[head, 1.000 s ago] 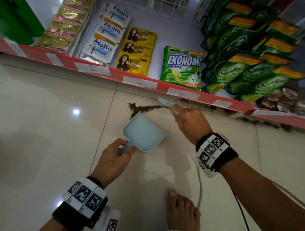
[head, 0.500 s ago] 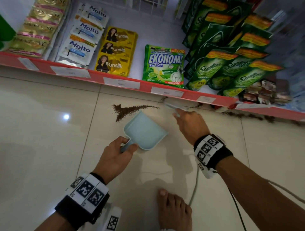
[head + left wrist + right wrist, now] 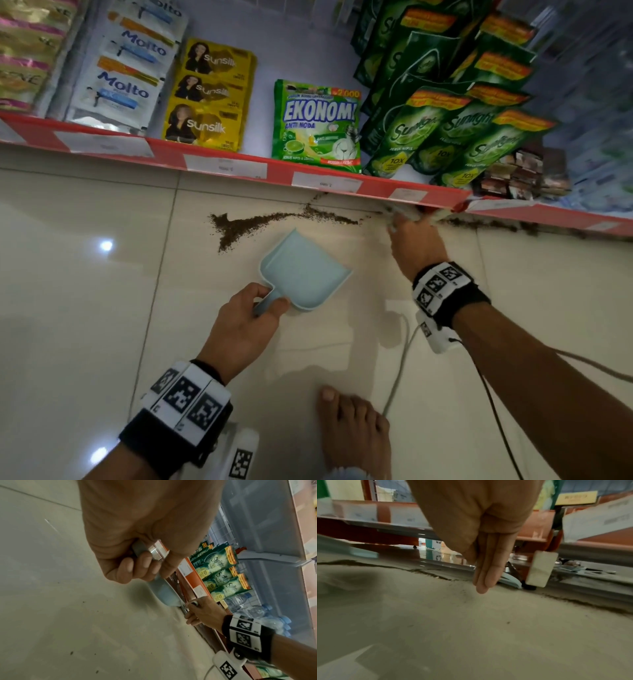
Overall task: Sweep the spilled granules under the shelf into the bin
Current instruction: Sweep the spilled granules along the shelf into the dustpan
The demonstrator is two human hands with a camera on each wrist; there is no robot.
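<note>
Dark brown granules (image 3: 239,226) lie in a small pile on the pale floor tiles, and a thin trail of them runs right along the red shelf edge (image 3: 236,166). My left hand (image 3: 246,322) grips the handle of a pale blue dustpan (image 3: 305,274), which sits just below the pile with its mouth towards it. My right hand (image 3: 411,240) holds a small pale blue brush (image 3: 400,214) at the foot of the shelf, right of the dustpan. In the right wrist view the brush (image 3: 510,580) pokes under the shelf beyond my fingers (image 3: 488,574), beside the granule trail (image 3: 423,572).
A bare foot (image 3: 352,431) stands below the dustpan, with a grey cable (image 3: 400,370) trailing beside it. The low shelf carries detergent and shampoo packets (image 3: 317,126). A white shelf leg (image 3: 539,569) stands just right of the brush. More granules (image 3: 496,224) lie under the shelf farther right.
My right hand has carried the brush to the right and in against the shelf's foot. The left hand and the dustpan stay near the pile.
</note>
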